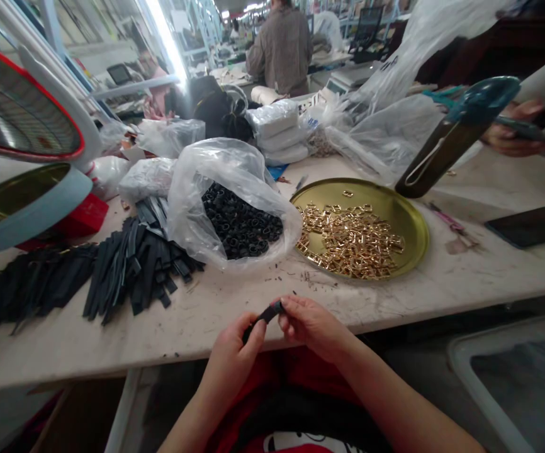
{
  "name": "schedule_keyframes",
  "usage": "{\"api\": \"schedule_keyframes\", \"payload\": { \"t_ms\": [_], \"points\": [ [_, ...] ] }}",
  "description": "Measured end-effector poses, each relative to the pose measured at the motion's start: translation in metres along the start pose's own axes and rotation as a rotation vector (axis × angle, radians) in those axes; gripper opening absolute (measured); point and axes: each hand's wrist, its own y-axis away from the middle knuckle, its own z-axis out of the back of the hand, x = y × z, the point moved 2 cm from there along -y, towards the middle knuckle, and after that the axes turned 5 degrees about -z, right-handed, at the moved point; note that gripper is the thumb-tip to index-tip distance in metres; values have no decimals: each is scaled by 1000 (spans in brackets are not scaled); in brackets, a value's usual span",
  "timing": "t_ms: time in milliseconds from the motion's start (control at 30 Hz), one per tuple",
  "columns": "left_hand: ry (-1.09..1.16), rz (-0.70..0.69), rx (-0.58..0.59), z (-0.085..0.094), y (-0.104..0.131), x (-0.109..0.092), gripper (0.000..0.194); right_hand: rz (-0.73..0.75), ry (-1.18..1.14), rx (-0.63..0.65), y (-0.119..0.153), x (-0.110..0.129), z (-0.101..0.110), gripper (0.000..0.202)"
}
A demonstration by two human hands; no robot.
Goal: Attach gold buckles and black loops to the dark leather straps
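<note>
A short dark strap (264,314) is stretched between my two hands, just above the table's front edge. My left hand (237,346) is closed on its lower end, thumb on top. At the strap's other end, my right hand (306,322) pinches with thumb and fingers; whether a small loop sits there is too small to tell. Beyond them stands a clear plastic bag (192,233) full of small black loops (241,220). To its right, a round gold tray (414,236) bears a heap of gold buckles (355,242). Black straps (131,270) lie piled at the left.
A phone (532,226) and pink-handled snips (449,220) lie on the right of the table (225,314). A dark bottle (442,151) stands tilted near another person's hand (513,135). White wrapped packs (279,129) sit behind the bag. At left are a fan (22,107) and a round lid (27,211).
</note>
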Motion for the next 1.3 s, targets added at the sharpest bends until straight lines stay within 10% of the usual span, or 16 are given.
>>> {"api": "schedule_keyframes", "payload": {
  "t_ms": [267, 600, 1067, 1300],
  "points": [
    [-122, -15, 8, -3, -11, 4, 27, -15, -95, -62, -9, -6, -3, 27],
    [-82, -28, 107, -9, 3, 4, 28, 213, 492, -127, 15, -17, -5, 33],
    [236, -80, -33, -20, 40, 0, 26, 361, 391, -141, 56, -24, -22, 46],
    [95, -76, -112, -17, 37, 22, 26, 123, 109, 52, 43, -39, -14, 46]
  ]
}}
